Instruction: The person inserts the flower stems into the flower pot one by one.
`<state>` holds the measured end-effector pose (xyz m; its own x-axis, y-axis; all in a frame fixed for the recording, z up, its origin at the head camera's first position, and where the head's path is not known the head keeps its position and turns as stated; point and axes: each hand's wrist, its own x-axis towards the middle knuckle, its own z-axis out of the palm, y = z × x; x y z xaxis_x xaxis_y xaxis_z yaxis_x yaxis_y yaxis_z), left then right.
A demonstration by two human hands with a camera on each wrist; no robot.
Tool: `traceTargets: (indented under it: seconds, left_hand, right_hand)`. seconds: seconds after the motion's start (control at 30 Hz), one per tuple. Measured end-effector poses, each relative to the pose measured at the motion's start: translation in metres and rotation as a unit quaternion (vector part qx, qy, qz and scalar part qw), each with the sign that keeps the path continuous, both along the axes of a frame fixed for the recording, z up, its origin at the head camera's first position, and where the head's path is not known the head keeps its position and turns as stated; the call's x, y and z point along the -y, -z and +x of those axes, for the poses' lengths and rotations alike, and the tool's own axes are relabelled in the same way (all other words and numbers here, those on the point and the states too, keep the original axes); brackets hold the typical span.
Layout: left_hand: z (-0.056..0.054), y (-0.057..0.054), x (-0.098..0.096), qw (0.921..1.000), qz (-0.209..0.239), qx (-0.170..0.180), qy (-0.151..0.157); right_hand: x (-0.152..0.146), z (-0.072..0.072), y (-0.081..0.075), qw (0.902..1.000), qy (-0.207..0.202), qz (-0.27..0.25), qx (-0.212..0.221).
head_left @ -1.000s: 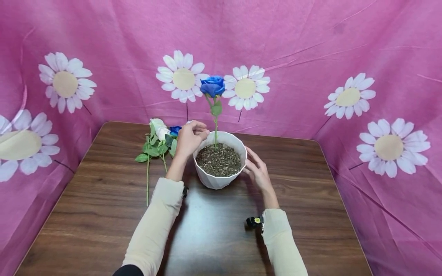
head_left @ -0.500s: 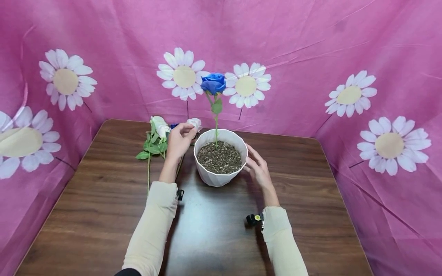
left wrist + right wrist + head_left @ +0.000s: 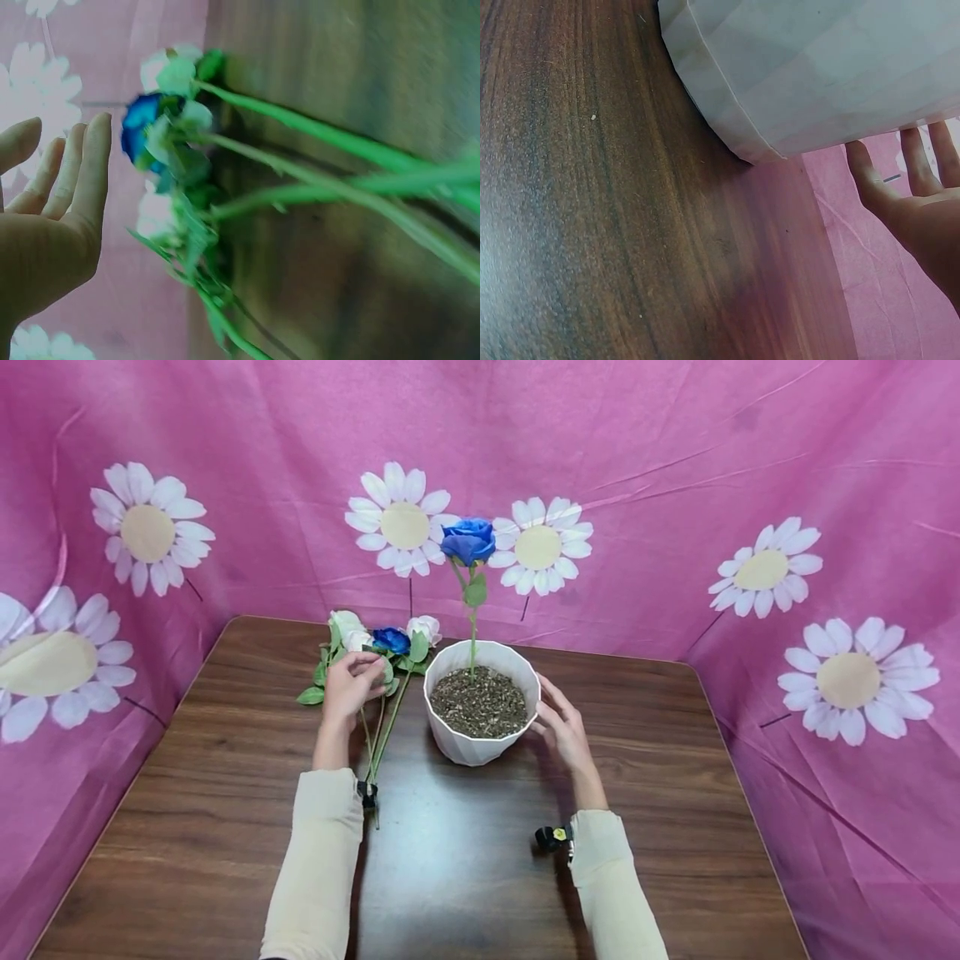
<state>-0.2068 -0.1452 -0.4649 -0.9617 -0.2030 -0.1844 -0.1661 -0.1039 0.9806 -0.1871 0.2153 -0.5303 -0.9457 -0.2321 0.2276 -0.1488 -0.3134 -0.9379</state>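
Observation:
A white faceted pot filled with dark soil stands at the table's middle. One blue rose rises upright from the soil on a green stem. My right hand rests its fingertips on the pot's right side; in the right wrist view those fingers lie fairly straight along the white wall. Left of the pot, my left hand hovers over the cut roses, holding nothing. Its fingers are extended in the left wrist view, beside a second blue rose.
On the table lie white roses and the other blue rose, their leafy stems pointing toward me and crossing. The brown wooden table backs onto a pink cloth printed with daisies.
My left hand has moved left, away from the pot and the planted rose, to above the lying roses, uncovering more of them. My right hand has stayed at the pot.

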Motion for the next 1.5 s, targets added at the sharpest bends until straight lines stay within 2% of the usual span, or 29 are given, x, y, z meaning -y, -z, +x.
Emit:
traceTargets:
  seconds: [0.07, 0.17, 0.2, 0.27, 0.3, 0.33, 0.4, 0.43, 0.5, 0.57, 0.83, 0.97, 1.13, 1.23, 1.37, 1.5]
  left_hand:
    - [0.003, 0.005, 0.007, 0.9998, 0.005, 0.017, -0.004]
    - [0.008, 0.013, 0.016, 0.9993, 0.008, 0.037, -0.007]
    - [0.01, 0.015, 0.019, 0.9989, 0.009, 0.046, -0.006]
    - [0.014, 0.02, 0.023, 0.998, 0.01, 0.062, -0.003]
    - [0.016, 0.022, 0.025, 0.9976, 0.009, 0.068, -0.003]
    - [0.018, 0.024, 0.027, 0.9972, 0.009, 0.074, -0.003]
    - [0.021, 0.028, 0.03, 0.9962, 0.008, 0.086, 0.001]
    - [0.022, 0.03, 0.03, 0.9958, 0.007, 0.091, 0.003]
    - [0.025, 0.034, 0.032, 0.9951, 0.006, 0.098, 0.009]
    - [0.026, 0.038, 0.032, 0.9943, 0.004, 0.106, 0.014]
    - [0.027, 0.044, 0.035, 0.9933, -0.022, 0.112, 0.02]
    - [0.028, 0.045, 0.035, 0.9921, -0.028, 0.118, 0.033]
    - [0.029, 0.046, 0.034, 0.9902, -0.019, 0.131, 0.045]
    - [0.028, 0.046, 0.034, 0.9898, -0.005, 0.136, 0.042]
    - [0.029, 0.048, 0.035, 0.9894, 0.007, 0.139, 0.042]
    - [0.03, 0.048, 0.036, 0.988, 0.008, 0.144, 0.054]
  right_hand:
    - [0.002, 0.001, -0.004, 0.9999, 0.007, 0.007, 0.002]
    - [0.0, -0.001, 0.001, 1.0, 0.006, -0.003, 0.004]
    - [0.002, 0.001, -0.004, 0.9999, 0.01, -0.003, 0.008]
    - [-0.001, -0.003, 0.004, 0.9999, 0.009, 0.003, 0.01]
    - [0.0, -0.002, 0.003, 0.9999, 0.009, 0.002, 0.009]
    - [0.0, -0.002, 0.002, 0.9999, 0.006, -0.004, 0.008]
    - [0.006, 0.005, -0.012, 0.9999, 0.007, -0.015, 0.003]
    - [0.006, 0.005, -0.011, 0.9998, 0.004, -0.017, -0.002]
    - [0.011, 0.012, -0.025, 0.9996, 0.006, -0.025, -0.006]
    - [0.011, 0.012, -0.025, 0.9997, 0.007, -0.022, -0.006]
    - [0.003, 0.001, -0.002, 0.9998, 0.003, -0.017, 0.002]
    - [-0.001, -0.004, 0.007, 0.9999, -0.001, -0.014, -0.001]
    - [0.007, 0.004, -0.012, 0.9996, -0.001, -0.029, -0.006]
    - [0.007, 0.004, -0.012, 0.9998, 0.002, -0.021, -0.004]
    - [-0.001, -0.004, 0.007, 1.0, 0.004, -0.001, 0.007]
    - [-0.006, -0.011, 0.022, 0.9999, 0.006, -0.001, 0.013]
